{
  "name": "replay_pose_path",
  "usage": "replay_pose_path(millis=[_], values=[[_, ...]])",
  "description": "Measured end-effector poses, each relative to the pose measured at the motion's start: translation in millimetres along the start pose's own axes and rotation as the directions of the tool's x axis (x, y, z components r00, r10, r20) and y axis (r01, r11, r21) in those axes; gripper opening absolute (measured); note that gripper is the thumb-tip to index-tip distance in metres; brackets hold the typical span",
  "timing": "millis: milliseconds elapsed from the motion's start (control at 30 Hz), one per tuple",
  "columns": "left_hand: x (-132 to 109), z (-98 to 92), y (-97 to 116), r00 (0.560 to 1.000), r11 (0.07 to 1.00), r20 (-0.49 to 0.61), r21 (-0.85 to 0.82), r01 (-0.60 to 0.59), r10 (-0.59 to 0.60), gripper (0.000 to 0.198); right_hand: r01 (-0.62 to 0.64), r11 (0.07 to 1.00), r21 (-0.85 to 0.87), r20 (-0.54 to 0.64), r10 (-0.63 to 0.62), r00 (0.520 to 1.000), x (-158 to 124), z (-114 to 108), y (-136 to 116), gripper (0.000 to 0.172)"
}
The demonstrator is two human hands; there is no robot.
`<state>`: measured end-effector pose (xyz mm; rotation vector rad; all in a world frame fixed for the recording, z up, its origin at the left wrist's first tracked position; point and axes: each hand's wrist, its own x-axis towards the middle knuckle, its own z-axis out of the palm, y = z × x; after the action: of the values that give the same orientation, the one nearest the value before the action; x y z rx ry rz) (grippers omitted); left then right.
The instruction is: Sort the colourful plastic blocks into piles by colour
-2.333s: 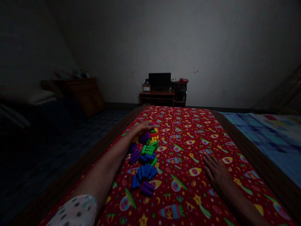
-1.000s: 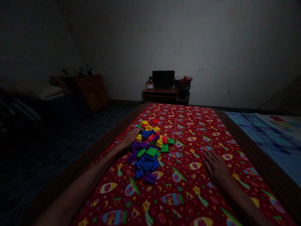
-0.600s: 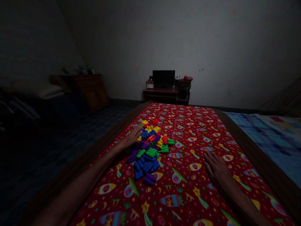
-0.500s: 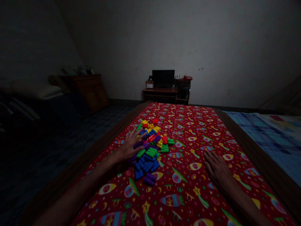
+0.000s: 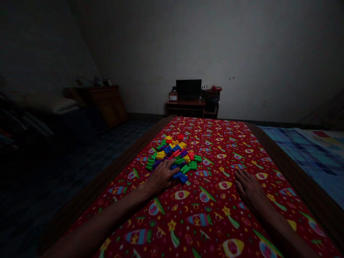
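A: Surface?
B: Desk (image 5: 283, 161), long, dark brown down both side edges. One red cloth (image 5: 209, 215) on top, rocket-and-star print.
A: Room?
B: Dim. Pale wall (image 5: 242, 46) past far edge; in front of it, one computer stand (image 5: 185, 104) with one monitor (image 5: 189, 89) and one small carton (image 5: 173, 96). One wooden cabinet (image 5: 106, 105) beyond left edge, on dark checkered floor (image 5: 129, 132). Blue plaid bedding (image 5: 309, 157) alongside right edge.
A: Counts?
B: Hands, two. Blocks (image 5: 176, 153), too overlapped to total; colours, five: red, yellow, green, blue, purple. One loose pile on cloth, closer to left edge than right.
A: Grip?
B: Left hand (image 5: 161, 175): curved over near side of pile, touching blocks; can't tell if gripping any. Right hand (image 5: 248, 186): flat on cloth toward right edge, fingers extended, grip relaxed.
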<state>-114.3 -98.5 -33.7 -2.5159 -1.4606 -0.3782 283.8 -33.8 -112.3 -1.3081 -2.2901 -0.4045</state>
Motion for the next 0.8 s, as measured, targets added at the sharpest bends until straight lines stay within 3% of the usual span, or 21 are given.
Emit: replay_pose_path(millis=[100, 233, 433, 633, 800], values=[[18.2, -5.4, -15.7, 0.999, 0.996, -0.039, -0.082, -0.026, 0.023, 0.025, -0.004, 1.000, 0.007, 0.001, 0.004, 1.000, 1.3, -1.9, -1.6, 0.049], [56.2, -8.7, -42.9, 0.985, 0.964, -0.101, -0.243, 0.110, -0.138, 0.019, -0.017, 1.000, 0.001, 0.016, 0.017, 1.000, 1.8, -2.8, -2.8, 0.049], [114.4, -10.3, -81.6, 0.939, 0.917, 0.015, -0.210, 0.339, -0.344, 0.030, -0.032, 0.999, 0.016, 0.017, 0.032, 0.999, 0.7, -1.8, -3.0, 0.048], [131.1, 2.8, -114.7, 0.867, 0.856, 0.020, -0.155, 0.494, -0.497, 0.063, -0.032, 0.999, 0.000, 0.028, 0.032, 0.999, 0.9, -5.2, -5.5, 0.048], [137.7, 23.9, -130.6, 0.855, 0.842, 0.143, -0.152, 0.517, -0.499, 0.056, -0.017, 1.000, 0.001, 0.010, 0.017, 1.000, 0.8, -5.4, -6.2, 0.048]])
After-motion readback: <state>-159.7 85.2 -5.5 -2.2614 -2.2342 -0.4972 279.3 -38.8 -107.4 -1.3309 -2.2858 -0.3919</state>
